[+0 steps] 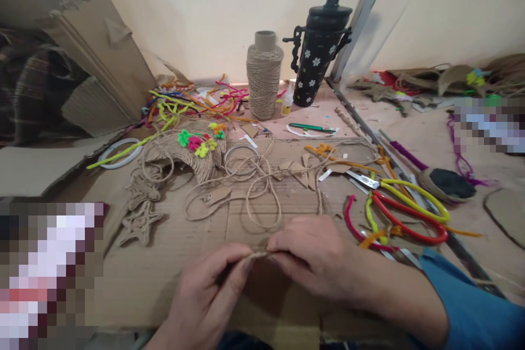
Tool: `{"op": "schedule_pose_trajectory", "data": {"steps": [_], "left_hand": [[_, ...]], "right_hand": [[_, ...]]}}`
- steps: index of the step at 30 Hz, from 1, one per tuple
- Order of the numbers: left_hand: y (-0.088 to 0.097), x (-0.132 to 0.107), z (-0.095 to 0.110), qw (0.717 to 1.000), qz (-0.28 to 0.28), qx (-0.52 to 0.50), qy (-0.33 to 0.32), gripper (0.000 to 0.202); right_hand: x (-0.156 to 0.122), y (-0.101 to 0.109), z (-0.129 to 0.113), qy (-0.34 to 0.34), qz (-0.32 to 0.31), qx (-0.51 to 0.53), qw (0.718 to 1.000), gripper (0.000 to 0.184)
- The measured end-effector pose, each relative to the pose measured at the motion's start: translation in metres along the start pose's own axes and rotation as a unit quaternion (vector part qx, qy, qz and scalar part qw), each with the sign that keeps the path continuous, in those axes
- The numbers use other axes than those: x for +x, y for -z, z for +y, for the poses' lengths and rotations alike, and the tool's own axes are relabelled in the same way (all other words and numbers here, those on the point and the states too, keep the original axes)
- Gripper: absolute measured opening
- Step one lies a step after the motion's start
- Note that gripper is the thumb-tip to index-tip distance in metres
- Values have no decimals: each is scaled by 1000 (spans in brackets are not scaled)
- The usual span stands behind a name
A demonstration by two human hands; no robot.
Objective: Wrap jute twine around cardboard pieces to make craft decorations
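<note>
Jute twine (257, 255): you hold a short stretch low at the centre of the view, just above the cardboard sheet (156, 279). The rest lies in loose loops on the sheet beyond your hands.

Your left hand (209, 290): thumb and forefinger are pinched shut on the twine's left end.

Your right hand (311, 254): fingertips are closed on the twine's right end, almost meeting those of the left hand.

Scissors (410, 210): red and yellow handles, lying flat to the right of your right hand.

Jute star (141, 224): flat on the sheet, to the left.

Jute crescent (192, 153): beyond the star, with bright pipe-cleaner flowers on it.

Twine spool (264, 74): upright near the wall.

Black bottle (322, 49): flower-printed, upright just right of the spool.

Loose pipe cleaners (192, 101): heaped to the left of the spool.
</note>
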State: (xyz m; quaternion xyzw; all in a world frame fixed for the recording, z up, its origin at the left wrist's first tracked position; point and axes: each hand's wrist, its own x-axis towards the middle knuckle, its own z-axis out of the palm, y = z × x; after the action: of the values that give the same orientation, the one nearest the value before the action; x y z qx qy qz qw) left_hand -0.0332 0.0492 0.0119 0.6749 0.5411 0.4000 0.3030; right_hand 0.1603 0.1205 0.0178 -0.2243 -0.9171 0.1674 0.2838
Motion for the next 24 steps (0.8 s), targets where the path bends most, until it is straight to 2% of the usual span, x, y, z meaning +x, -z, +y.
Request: {"op": "schedule_pose_trajectory", "data": {"steps": [2, 7, 9, 13, 20, 24], "left_hand": [[2, 0, 0, 1000, -12, 0, 8, 10], [4, 2, 3, 998, -70, -2, 0, 23], [3, 2, 3, 997, -74, 13, 1, 27], [1, 0, 2, 999, -30, 15, -1, 16], [0, -9, -2, 994, 52, -57, 76, 11], [-1, -9, -2, 990, 79, -77, 83, 11]], "right_hand": [[0, 0, 0, 3, 8, 2, 1000, 27], [0, -2, -2, 47, 22, -14, 999, 31], [1, -2, -2, 65, 24, -19, 997, 32], [2, 1, 0, 60, 14, -28, 998, 32], [-1, 11, 13, -11, 20, -47, 999, 28], [-1, 12, 17, -18, 29, -37, 999, 24]]}}
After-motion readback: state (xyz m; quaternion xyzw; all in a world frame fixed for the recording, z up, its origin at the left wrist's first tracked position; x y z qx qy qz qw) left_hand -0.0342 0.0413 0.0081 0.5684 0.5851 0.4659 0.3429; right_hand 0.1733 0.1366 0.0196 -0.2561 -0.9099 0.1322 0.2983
